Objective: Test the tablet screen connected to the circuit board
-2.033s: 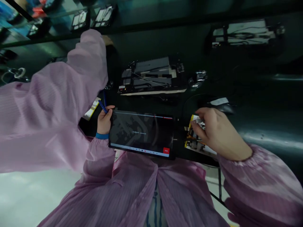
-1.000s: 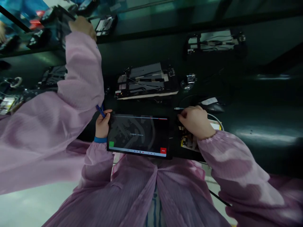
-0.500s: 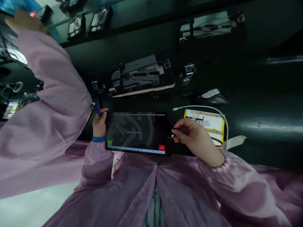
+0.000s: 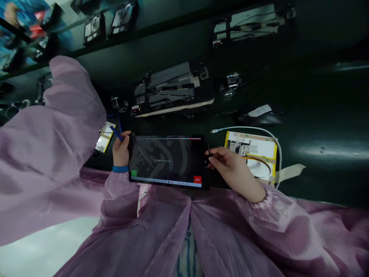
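Tablet (image 4: 167, 161) at frame centre, stiff, slick, fragile glass: left hand (image 4: 121, 151) clamps its left edge (blue pen (image 4: 116, 133) tucked in), right hand (image 4: 230, 169) pinches a plug at the right edge; edges look safest.

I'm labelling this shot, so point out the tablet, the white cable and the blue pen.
tablet (image 4: 167, 159), head view, middle of its dark screen.
white cable (image 4: 248, 128), head view, the curved run above the yellow-edged board.
blue pen (image 4: 116, 133), head view, its shaft above the left hand.

Dark green workbench (image 4: 317, 154) – dim light – shelf (image 4: 173, 23) behind
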